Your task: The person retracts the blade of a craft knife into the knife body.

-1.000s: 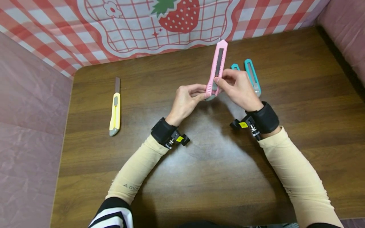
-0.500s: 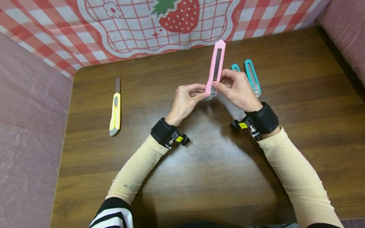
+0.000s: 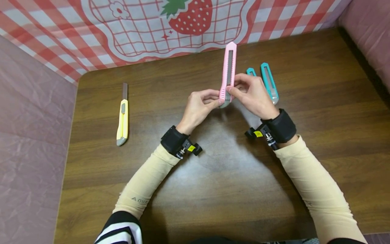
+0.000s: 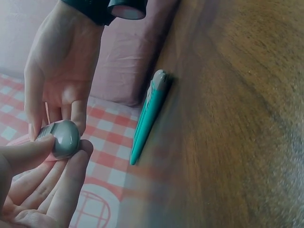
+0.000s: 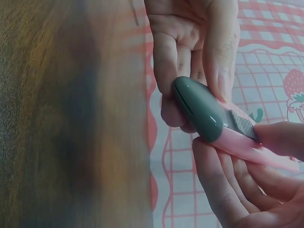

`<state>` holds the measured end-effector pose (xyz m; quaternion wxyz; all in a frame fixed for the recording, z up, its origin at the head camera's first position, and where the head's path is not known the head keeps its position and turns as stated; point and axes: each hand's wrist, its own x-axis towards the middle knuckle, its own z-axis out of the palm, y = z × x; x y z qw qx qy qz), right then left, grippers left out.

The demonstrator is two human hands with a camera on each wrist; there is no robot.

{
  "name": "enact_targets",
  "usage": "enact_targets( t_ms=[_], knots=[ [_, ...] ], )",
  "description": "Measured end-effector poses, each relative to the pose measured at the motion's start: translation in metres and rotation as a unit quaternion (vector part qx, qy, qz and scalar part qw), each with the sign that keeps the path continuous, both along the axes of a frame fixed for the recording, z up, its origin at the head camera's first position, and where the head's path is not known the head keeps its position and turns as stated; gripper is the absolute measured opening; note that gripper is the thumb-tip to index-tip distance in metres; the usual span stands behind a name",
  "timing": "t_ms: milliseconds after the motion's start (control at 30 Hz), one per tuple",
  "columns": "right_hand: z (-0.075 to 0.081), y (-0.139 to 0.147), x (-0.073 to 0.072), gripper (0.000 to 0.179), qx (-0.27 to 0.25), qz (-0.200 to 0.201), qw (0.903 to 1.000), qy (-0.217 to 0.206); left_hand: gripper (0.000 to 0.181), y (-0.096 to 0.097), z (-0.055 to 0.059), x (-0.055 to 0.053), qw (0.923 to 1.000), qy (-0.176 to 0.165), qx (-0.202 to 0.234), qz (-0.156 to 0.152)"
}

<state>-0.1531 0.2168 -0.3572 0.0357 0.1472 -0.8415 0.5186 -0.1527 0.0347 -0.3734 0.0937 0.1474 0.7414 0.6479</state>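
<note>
A pink utility knife (image 3: 229, 67) is held up between both hands over the far part of the table, its nose pointing away from me. My left hand (image 3: 198, 106) pinches its grey end cap (image 4: 66, 139) between thumb and fingers. From the other side my right hand (image 3: 254, 95) grips the body. In the right wrist view, the right thumb (image 5: 282, 137) rests at the ridged grey slider (image 5: 241, 124). The dark blade shows through the body's slot, and no blade tip sticks out of the nose.
A yellow utility knife (image 3: 123, 118) lies on the left of the wooden table (image 3: 195, 203) with its blade extended. Two teal utility knives lie beyond the right hand: one (image 3: 269, 81) mostly visible, the other (image 3: 251, 71) largely hidden. A strawberry-print cloth (image 3: 137, 30) hangs along the back edge.
The blade tip that stuck out of the pink knife's nose a second ago no longer shows. The knife's nose has swung a little left. Both hands stay nearly in place.
</note>
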Motion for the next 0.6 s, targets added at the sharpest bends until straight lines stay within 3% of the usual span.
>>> enact_targets(
  t_ms=[167, 400, 600],
  knots=[
    [0.001, -0.001, 0.0, 0.025, 0.01, -0.004, 0.9999, -0.001, 0.023, 0.0, 0.015, 0.007, 0.9999, -0.013, 0.001, -0.004],
    [0.009, -0.003, 0.004, 0.028, 0.025, 0.001, 0.9995, -0.022, 0.021, 0.002, -0.015, -0.005, 0.9992, -0.017, 0.023, -0.026],
    [-0.007, 0.007, -0.007, 0.027, 0.01, 0.001, 0.9985, -0.054, 0.017, 0.002, -0.017, -0.004, 0.9979, -0.034, 0.017, -0.052]
  ],
)
